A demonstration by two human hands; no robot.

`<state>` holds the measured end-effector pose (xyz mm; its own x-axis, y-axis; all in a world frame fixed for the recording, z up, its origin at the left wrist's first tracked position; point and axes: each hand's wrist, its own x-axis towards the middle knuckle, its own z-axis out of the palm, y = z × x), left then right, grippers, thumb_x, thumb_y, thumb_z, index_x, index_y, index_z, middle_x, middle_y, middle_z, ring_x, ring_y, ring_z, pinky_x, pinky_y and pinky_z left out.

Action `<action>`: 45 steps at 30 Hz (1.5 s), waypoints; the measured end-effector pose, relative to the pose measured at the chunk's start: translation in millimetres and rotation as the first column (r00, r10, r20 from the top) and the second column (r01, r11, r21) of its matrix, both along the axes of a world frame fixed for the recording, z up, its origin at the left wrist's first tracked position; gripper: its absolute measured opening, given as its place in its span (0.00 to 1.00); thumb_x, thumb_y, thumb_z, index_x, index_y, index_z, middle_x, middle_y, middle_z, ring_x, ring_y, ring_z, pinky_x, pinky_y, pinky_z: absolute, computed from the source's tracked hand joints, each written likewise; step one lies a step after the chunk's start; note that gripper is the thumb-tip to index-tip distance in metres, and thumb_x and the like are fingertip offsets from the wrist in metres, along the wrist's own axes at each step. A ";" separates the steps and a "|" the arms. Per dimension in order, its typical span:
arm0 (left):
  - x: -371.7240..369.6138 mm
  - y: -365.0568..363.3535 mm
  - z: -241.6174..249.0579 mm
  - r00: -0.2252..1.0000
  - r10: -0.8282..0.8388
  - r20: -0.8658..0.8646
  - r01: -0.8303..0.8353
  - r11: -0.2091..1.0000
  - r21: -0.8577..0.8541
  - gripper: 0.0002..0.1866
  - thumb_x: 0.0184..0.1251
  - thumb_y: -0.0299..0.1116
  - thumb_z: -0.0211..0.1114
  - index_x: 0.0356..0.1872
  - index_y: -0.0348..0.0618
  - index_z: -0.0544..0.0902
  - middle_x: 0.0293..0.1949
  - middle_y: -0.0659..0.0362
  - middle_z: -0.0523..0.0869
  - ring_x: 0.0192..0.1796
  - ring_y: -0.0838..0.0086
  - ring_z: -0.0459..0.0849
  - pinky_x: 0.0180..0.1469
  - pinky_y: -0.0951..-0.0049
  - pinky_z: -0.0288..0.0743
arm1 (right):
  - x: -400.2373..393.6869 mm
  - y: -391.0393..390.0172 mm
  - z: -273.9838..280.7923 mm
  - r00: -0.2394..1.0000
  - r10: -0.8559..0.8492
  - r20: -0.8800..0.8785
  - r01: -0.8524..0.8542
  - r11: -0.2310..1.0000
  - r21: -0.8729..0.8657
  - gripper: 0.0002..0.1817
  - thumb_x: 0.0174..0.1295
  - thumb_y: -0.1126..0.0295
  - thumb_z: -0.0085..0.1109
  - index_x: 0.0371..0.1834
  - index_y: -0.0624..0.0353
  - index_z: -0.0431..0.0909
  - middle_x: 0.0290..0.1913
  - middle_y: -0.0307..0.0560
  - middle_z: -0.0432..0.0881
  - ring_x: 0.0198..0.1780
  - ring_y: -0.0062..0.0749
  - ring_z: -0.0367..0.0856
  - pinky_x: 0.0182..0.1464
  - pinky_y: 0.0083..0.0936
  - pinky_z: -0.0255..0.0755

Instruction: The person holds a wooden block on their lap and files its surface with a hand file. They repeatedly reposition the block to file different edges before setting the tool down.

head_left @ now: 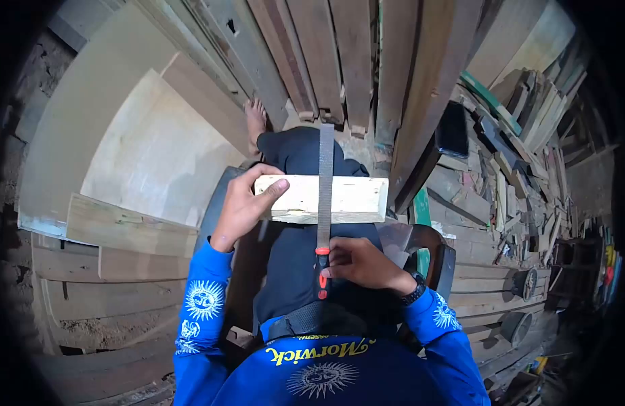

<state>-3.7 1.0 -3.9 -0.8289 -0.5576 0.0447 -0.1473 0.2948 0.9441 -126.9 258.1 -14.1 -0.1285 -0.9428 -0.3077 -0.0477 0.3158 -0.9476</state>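
A pale wooden block [358,196] lies crosswise over my thighs. My left hand [247,203] grips its left end, thumb on the top face and fingers behind the far edge. My right hand [358,262] is closed on the black and red handle of a flat rasp [325,152]. The rasp's long grey blade points away from me and lies across the middle of the block. Part of the handle is hidden by my fingers.
Long planks [353,61] lean ahead of me. Plywood sheets [140,142] stand to the left. Wood offcuts [461,186] are heaped on the right, near a dark phone-like slab [452,130]. Two buckets [526,284] sit farther right. My bare foot [255,122] rests ahead.
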 end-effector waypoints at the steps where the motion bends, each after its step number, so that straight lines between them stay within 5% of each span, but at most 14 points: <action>1: -0.3 0.4 -0.5 1.000 0.007 0.012 -0.008 0.999 0.035 0.17 0.72 0.41 0.75 0.47 0.36 0.88 0.37 0.57 0.92 0.42 0.78 0.87 0.47 0.71 0.81 | 1.8 0.2 0.9 1.000 -0.021 0.022 0.020 0.999 0.035 0.18 0.68 0.69 0.74 0.54 0.68 0.80 0.44 0.47 0.90 0.47 0.26 0.88 0.52 0.27 0.82; 5: -0.5 4.2 5.9 0.998 0.008 0.068 -0.018 0.990 0.143 0.16 0.73 0.40 0.75 0.48 0.36 0.87 0.37 0.57 0.91 0.42 0.78 0.87 0.47 0.71 0.81 | -7.1 -7.2 18.0 0.985 -0.142 0.100 0.138 0.990 0.038 0.22 0.68 0.69 0.74 0.61 0.68 0.79 0.52 0.54 0.91 0.55 0.36 0.91 0.60 0.30 0.83; 7: 1.2 3.9 4.5 0.999 0.003 0.034 -0.003 1.000 0.000 0.16 0.73 0.40 0.75 0.48 0.36 0.87 0.37 0.57 0.91 0.42 0.79 0.87 0.47 0.71 0.81 | -4.7 -3.3 27.6 0.998 -0.034 -0.057 0.040 0.994 0.103 0.22 0.69 0.71 0.72 0.62 0.67 0.78 0.53 0.57 0.91 0.56 0.40 0.91 0.58 0.31 0.85; 9: 0.8 4.6 7.6 0.998 0.005 0.062 -0.009 0.998 0.070 0.15 0.73 0.38 0.75 0.49 0.35 0.87 0.37 0.57 0.91 0.41 0.78 0.87 0.46 0.72 0.81 | 1.0 0.6 17.5 0.994 -0.005 0.114 -0.002 0.998 0.066 0.20 0.69 0.73 0.71 0.61 0.66 0.78 0.50 0.56 0.92 0.54 0.39 0.92 0.57 0.33 0.87; 15: 2.8 7.2 9.9 0.997 0.003 0.073 -0.017 0.982 0.188 0.15 0.73 0.38 0.75 0.48 0.35 0.87 0.35 0.57 0.91 0.40 0.79 0.87 0.44 0.73 0.80 | -9.5 -5.3 29.9 0.982 -0.148 0.114 0.138 0.987 0.087 0.20 0.69 0.72 0.72 0.59 0.68 0.78 0.46 0.57 0.92 0.50 0.42 0.94 0.55 0.33 0.87; 17: 2.5 7.0 11.9 0.997 0.006 0.080 -0.014 0.995 0.095 0.15 0.72 0.37 0.75 0.48 0.35 0.87 0.35 0.56 0.91 0.41 0.80 0.88 0.43 0.73 0.80 | -9.7 -1.8 26.7 1.000 0.015 -0.017 -0.013 0.994 0.112 0.19 0.69 0.71 0.72 0.58 0.68 0.78 0.44 0.57 0.92 0.49 0.43 0.94 0.54 0.32 0.88; 22: 2.7 6.9 15.2 0.994 0.016 0.108 -0.031 0.989 0.142 0.14 0.72 0.36 0.76 0.48 0.35 0.87 0.35 0.57 0.92 0.40 0.80 0.88 0.44 0.73 0.81 | -12.4 -7.5 25.4 0.996 0.080 0.026 -0.082 0.994 0.069 0.23 0.71 0.73 0.70 0.67 0.64 0.77 0.48 0.53 0.93 0.49 0.33 0.94 0.57 0.28 0.86; 25: 3.9 6.4 13.6 0.994 0.006 0.113 -0.022 0.989 0.145 0.15 0.72 0.37 0.76 0.47 0.35 0.87 0.35 0.57 0.92 0.40 0.79 0.88 0.44 0.72 0.81 | -14.6 -8.1 20.5 0.991 -0.060 0.121 0.057 0.998 0.029 0.24 0.69 0.72 0.71 0.67 0.63 0.78 0.47 0.54 0.92 0.50 0.37 0.93 0.56 0.29 0.86; 31: 3.7 6.6 9.3 0.999 0.016 0.039 -0.020 0.994 0.111 0.14 0.72 0.36 0.75 0.48 0.35 0.87 0.35 0.56 0.92 0.39 0.79 0.88 0.44 0.72 0.82 | -1.4 -3.7 20.4 0.992 0.043 0.120 -0.056 0.992 0.110 0.24 0.70 0.73 0.71 0.67 0.64 0.77 0.50 0.54 0.91 0.53 0.36 0.93 0.58 0.29 0.86; 34: 3.0 7.2 10.0 0.998 0.025 0.053 -0.031 0.994 0.107 0.13 0.72 0.35 0.75 0.47 0.36 0.87 0.36 0.56 0.92 0.40 0.78 0.88 0.44 0.71 0.82 | -2.9 -8.6 14.1 0.984 -0.161 0.073 0.162 0.987 -0.003 0.24 0.68 0.66 0.75 0.63 0.64 0.79 0.47 0.52 0.91 0.51 0.34 0.92 0.57 0.28 0.85; 38: 2.9 5.0 7.9 1.000 0.006 0.027 -0.007 0.999 0.054 0.15 0.71 0.37 0.76 0.47 0.35 0.87 0.37 0.55 0.92 0.42 0.77 0.89 0.47 0.70 0.82 | 4.6 1.5 -8.2 0.982 0.020 -0.189 -0.010 0.998 0.054 0.25 0.65 0.58 0.78 0.55 0.62 0.79 0.43 0.52 0.90 0.47 0.34 0.91 0.50 0.32 0.83; 41: 4.9 4.2 3.6 0.999 0.025 0.044 -0.024 1.000 -0.010 0.16 0.71 0.40 0.76 0.48 0.36 0.88 0.37 0.54 0.93 0.42 0.75 0.90 0.48 0.69 0.83 | 4.4 5.8 -11.3 0.997 0.013 -0.082 -0.017 0.999 -0.044 0.21 0.68 0.64 0.75 0.55 0.64 0.78 0.44 0.50 0.90 0.49 0.31 0.91 0.51 0.30 0.83; 43: 5.0 6.5 9.9 0.999 0.028 0.047 -0.028 0.999 -0.016 0.17 0.71 0.41 0.76 0.48 0.36 0.88 0.37 0.53 0.93 0.41 0.75 0.90 0.47 0.68 0.83 | -0.8 1.9 -8.4 0.991 -0.059 0.120 0.059 0.998 0.000 0.17 0.75 0.72 0.67 0.62 0.65 0.76 0.54 0.50 0.90 0.57 0.27 0.88 0.62 0.27 0.80; 45: 4.6 4.6 9.3 0.999 0.023 0.048 -0.022 0.999 -0.031 0.18 0.72 0.44 0.76 0.48 0.38 0.89 0.38 0.53 0.93 0.42 0.74 0.91 0.47 0.68 0.84 | -5.0 -2.4 -6.0 0.990 -0.089 0.107 0.092 0.996 -0.016 0.18 0.78 0.74 0.61 0.66 0.66 0.71 0.59 0.53 0.89 0.58 0.29 0.88 0.63 0.27 0.80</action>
